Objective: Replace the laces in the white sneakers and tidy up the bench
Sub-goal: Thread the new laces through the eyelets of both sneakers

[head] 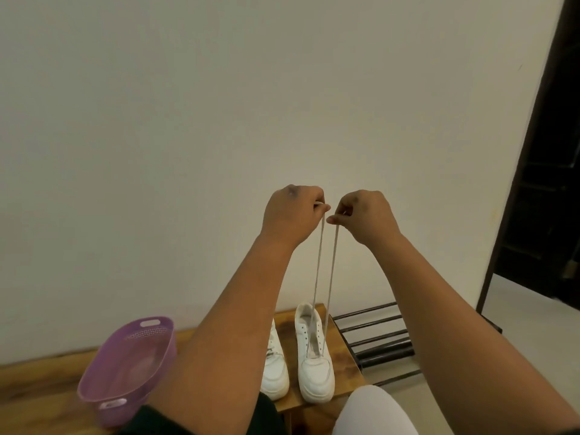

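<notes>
Two white sneakers stand side by side on the wooden bench [340, 350], toes toward me. The right sneaker [314, 359] has a pale lace [332, 265] threaded through its lowest eyelets. Both lace ends run taut and nearly straight up from it. My left hand [292, 215] pinches one end and my right hand [364, 215] pinches the other, both raised high in front of the wall and almost touching. The left sneaker [276, 368] is partly hidden behind my left forearm; a bit of lace shows on it.
A purple perforated plastic basket [128, 359] sits on the bench to the left, with nothing visible inside. Dark metal rack bars [376, 337] lie right of the bench. A dark doorway [546, 152] is at the far right. A white-clad knee [373, 412] shows at the bottom.
</notes>
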